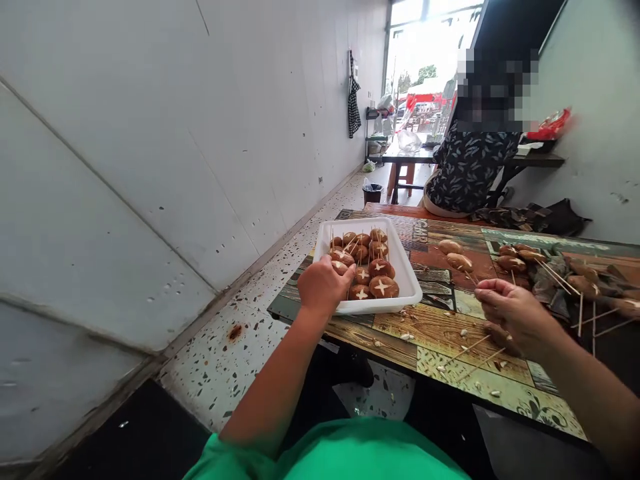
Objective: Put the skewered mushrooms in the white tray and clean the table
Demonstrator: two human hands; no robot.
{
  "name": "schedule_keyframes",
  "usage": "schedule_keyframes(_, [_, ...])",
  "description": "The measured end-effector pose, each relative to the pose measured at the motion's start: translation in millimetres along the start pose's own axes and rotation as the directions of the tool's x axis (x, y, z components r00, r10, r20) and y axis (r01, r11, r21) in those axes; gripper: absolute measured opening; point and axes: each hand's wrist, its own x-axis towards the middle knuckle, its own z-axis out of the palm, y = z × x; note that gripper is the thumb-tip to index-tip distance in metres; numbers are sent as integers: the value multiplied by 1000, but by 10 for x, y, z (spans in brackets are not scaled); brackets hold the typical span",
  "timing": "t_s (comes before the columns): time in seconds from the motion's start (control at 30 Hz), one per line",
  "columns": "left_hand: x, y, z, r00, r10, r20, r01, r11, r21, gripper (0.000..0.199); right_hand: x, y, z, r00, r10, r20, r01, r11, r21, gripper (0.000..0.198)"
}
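My left hand reaches over the near left corner of a white plastic tray, its fingers closed round a mushroom skewer. Brown mushrooms with pale crosses cut in their caps fill much of the tray, with thin sticks standing up among them. To the right of the tray, my right hand pinches the sticks of another mushroom skewer, its caps pointing away from me. Under and beside this hand lie more sticks and a mushroom, partly hidden by it.
More skewered mushrooms and a dark crumpled cloth or bag lie on the right of the patterned table. Pale scraps are scattered on it. Beyond, a person in a leaf-patterned top sits at another table. A wall runs along the left.
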Motion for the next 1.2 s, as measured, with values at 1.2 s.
schedule_keyframes(1.2, [-878,1193,611,498,862,-99,-859,475,-190,32,-1242,1038,-936,826,-66,-560,-454,510,-731,51])
